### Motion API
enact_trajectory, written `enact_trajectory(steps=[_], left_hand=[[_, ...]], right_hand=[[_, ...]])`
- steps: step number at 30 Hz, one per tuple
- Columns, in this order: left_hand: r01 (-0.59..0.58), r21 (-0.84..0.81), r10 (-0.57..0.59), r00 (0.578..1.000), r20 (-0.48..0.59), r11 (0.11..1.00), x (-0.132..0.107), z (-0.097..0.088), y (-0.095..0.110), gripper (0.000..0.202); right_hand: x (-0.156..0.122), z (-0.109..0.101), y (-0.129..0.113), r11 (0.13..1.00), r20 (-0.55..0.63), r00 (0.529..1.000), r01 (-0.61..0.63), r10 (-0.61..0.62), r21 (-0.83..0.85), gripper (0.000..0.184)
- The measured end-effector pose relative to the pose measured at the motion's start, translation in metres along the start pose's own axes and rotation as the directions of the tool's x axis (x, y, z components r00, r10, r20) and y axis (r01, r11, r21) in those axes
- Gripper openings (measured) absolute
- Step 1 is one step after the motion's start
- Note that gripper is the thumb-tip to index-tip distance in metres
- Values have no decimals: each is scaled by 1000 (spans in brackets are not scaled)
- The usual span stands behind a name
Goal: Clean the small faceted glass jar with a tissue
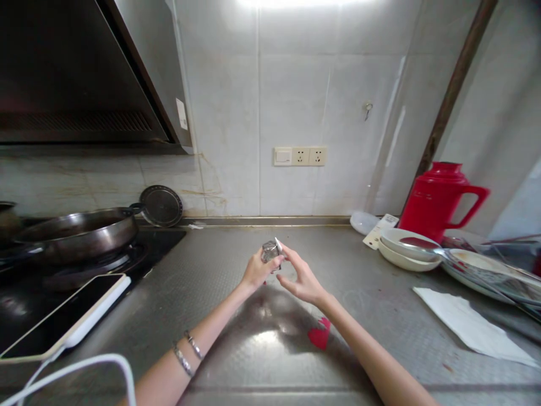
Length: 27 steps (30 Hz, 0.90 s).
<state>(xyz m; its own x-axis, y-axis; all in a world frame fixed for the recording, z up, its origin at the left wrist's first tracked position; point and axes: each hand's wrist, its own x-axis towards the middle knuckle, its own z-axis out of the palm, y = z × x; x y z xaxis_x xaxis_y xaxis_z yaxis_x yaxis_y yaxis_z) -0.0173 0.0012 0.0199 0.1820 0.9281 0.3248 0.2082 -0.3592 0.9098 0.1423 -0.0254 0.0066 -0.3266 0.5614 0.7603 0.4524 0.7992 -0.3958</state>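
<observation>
My left hand [256,270] is closed around a small, clear, faceted glass-like piece [269,251], held just above the steel counter. Its exact kind cannot be made out, as fingers cover part of it. My right hand [302,276] is beside it on the right, fingers stretched toward the piece and thumb apart from them. A white pointed tip [278,245] shows at the right fingertips; whether it is a nail or a separate thing is unclear. Below the hands, a red heart-shaped cutout [319,334] lies on the counter [228,349].
A pan [80,237] sits on the black stove at left, with a phone [67,316] and white cable [84,361] nearer. At right are a red thermos jug [439,200], stacked bowls [408,259], plates [469,276] and a white paper sheet [469,324].
</observation>
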Motion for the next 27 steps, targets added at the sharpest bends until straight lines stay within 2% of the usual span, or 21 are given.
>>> enact_trajectory(steps=[4, 9, 11, 13, 15, 16, 19, 21, 23, 27], left_hand=[[-27, 32, 27, 999, 20, 999, -2, 4, -1, 40], [53, -14, -50, 987, 155, 999, -3, 5, -7, 57], [76, -82, -52, 963, 265, 994, -3, 2, -10, 71], [73, -166, -3, 922, 388, 983, -1, -2, -11, 86], [58, -206, 41, 894, 447, 977, 0, -5, -11, 99], [36, -203, 56, 900, 432, 978, 1, -6, -10, 107], [-66, -157, 110, 949, 295, 985, 0, -3, -7, 120], [-138, -160, 173, 956, 235, 978, -1, 1, -6, 111], [-163, -185, 201, 956, 211, 969, -3, 5, -6, 96], [-91, -213, 135, 970, 202, 973, -4, 9, -9, 84]], right_hand=[[-1, 5, 6, 999, -24, 999, -37, 37, 5, 73], [2, 3, 5, 971, -28, 991, -124, 133, 204, 70], [4, 2, 4, 952, -40, 986, -145, 161, 271, 65], [6, 1, 4, 928, -77, 976, -169, 205, 331, 62], [7, 0, 7, 901, -129, 952, -210, 277, 379, 59], [8, 0, 8, 891, -151, 938, -233, 311, 389, 58], [9, 1, 9, 883, -169, 922, -262, 348, 390, 52], [9, 3, 7, 880, -146, 929, -258, 339, 398, 52], [7, 6, 3, 873, -124, 932, -263, 340, 411, 53], [5, 9, -3, 896, -104, 944, -256, 312, 362, 50]])
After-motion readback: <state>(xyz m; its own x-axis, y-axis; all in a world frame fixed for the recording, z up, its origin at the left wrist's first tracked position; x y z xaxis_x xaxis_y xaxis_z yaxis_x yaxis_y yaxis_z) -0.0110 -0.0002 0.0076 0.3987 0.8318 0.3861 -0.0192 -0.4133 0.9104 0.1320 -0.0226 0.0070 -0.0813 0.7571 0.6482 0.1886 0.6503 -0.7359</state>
